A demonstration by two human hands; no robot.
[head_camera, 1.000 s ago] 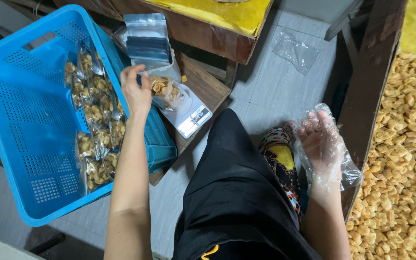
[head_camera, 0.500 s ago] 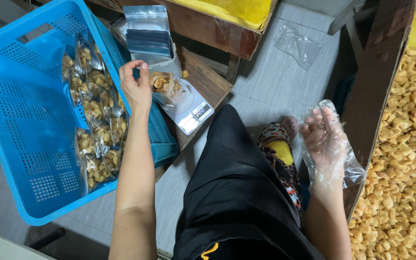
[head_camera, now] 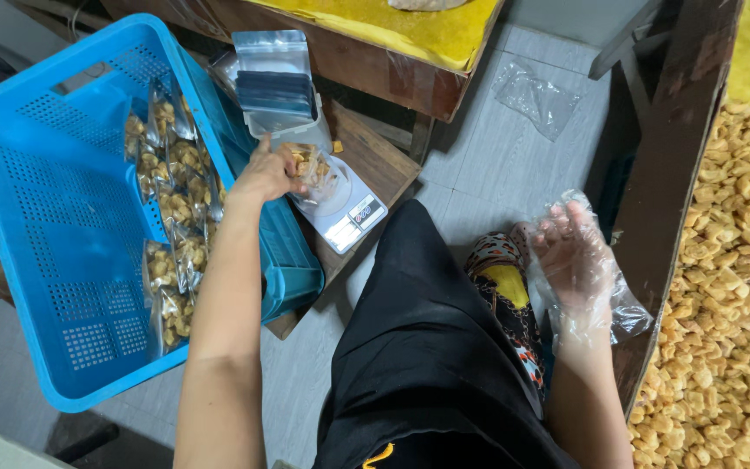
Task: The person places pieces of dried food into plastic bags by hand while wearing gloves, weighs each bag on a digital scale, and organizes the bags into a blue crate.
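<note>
Here the left hand (head_camera: 264,174) grips a snack bag (head_camera: 310,165) on the scale (head_camera: 353,213); the gloved right hand (head_camera: 570,256) hangs open.

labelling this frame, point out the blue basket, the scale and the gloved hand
blue basket (head_camera: 62,287) head view, perforated floor
scale (head_camera: 353,217) head view, front panel by the display
right hand (head_camera: 570,260) head view, gloved palm

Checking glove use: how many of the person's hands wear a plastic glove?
1: the right hand, raised beside the pile of snacks. The left hand, bare, is at the scale.

blue basket (head_camera: 54,260) left; wooden rail (head_camera: 670,156) right
</note>
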